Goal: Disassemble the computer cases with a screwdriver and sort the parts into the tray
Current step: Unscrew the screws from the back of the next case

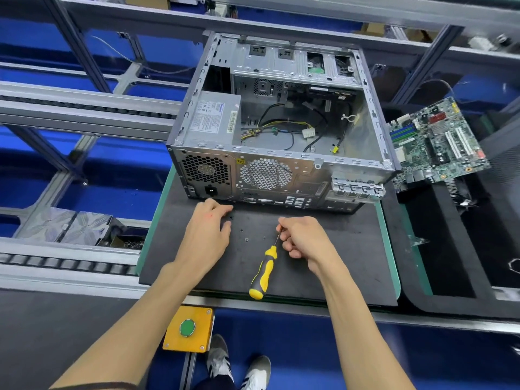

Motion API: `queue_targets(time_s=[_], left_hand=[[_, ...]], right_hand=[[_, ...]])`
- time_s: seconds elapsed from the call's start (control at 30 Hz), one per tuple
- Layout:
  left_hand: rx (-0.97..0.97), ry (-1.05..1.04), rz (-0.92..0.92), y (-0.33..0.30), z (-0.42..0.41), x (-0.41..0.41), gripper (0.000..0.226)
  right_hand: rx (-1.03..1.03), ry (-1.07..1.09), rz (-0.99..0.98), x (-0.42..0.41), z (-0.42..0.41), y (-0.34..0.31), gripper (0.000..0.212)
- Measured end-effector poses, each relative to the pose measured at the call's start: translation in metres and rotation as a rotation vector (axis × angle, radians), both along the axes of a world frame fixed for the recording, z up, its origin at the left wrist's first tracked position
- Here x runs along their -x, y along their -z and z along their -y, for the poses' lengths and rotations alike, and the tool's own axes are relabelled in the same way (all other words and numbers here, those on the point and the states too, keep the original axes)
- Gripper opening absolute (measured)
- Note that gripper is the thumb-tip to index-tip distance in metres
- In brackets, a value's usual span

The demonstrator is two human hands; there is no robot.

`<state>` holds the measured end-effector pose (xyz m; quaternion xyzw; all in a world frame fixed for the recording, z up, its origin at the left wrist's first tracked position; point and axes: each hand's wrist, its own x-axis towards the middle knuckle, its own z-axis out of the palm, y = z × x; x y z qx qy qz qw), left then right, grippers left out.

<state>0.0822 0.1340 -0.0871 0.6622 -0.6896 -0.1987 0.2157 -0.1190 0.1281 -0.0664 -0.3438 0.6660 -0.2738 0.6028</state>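
1. Right now the computer case (281, 122) lies on its side on a dark mat (323, 263), open side up, its rear panel with the fan grilles facing the person and its long axis running left to right across the mat.
2. Inside it, a grey power supply (215, 116) sits at the left end, with loose cables (284, 128) trailing over the bare floor of the case.
3. The screwdriver (264, 273) has a yellow and black handle; its long axis runs diagonally, the handle end toward the person and the thin shaft pointing up and to the right, away from them.
4. The right hand (302, 239) has its fingers curled, pinching the shaft near the tip.
5. The left hand (209, 232) rests flat on the mat, fingers relaxed and reaching toward the foot of the case.
6. A few small screws (246, 239) lie on the mat between the two hands.
7. A circuit board (437, 142) lies just beside the case's right end.
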Motion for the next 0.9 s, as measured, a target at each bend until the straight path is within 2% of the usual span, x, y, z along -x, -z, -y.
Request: queue_targets(time_s=[0.23,0.37,0.57,0.73,0.9], left_hand=[[0.045,-0.067,-0.015,0.001,0.004,0.005,0.003],[0.019,-0.004,-0.086,0.000,-0.010,0.008,0.005],[0.020,0.095,-0.065,0.000,-0.020,0.008,0.028],[0.008,0.156,0.008,-0.003,-0.014,0.015,0.026],[-0.045,0.189,0.006,-0.005,-0.013,0.026,0.024]], right_hand=[[0.069,-0.049,-0.171,0.011,0.000,0.007,0.036],[0.136,-0.103,-0.354,0.011,0.000,0.012,0.036],[0.220,-0.176,-0.666,0.005,-0.001,0.010,0.043],[0.171,-0.163,-0.662,0.002,-0.004,0.006,0.035],[0.128,-0.119,-0.573,0.004,-0.006,0.004,0.015]])
